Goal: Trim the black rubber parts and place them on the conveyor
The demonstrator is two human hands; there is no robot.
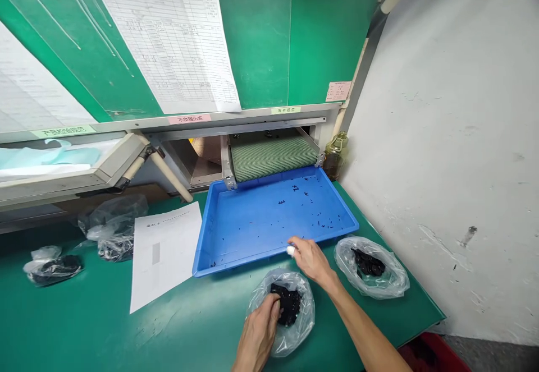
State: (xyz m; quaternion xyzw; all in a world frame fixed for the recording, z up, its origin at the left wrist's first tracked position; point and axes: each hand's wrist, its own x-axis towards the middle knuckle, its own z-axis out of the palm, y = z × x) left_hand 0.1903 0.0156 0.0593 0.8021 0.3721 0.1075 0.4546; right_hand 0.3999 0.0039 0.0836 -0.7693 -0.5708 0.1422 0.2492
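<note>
My left hand [256, 333] reaches into the mouth of a clear plastic bag [301, 327], with its fingers pressed on a heap of small black parts [288, 303] inside. Just above it, my right hand [309, 260] rests by the front rim of a shallow blue plastic tray [269, 229] and pinches a small white wad [290, 251] at its fingertips. Tiny black bits lie scattered across the tray floor. To the right, a second clear bag [370, 268] holds more black parts [368, 262].
A small conveyor with a green belt [272, 156] feeds the tray from behind. Beside it stands an oil bottle [336, 156]. A paper sheet [164, 254] and tied plastic bags [113, 229] lie on the green mat [84, 327] at left. A white wall [438, 136] bounds the right.
</note>
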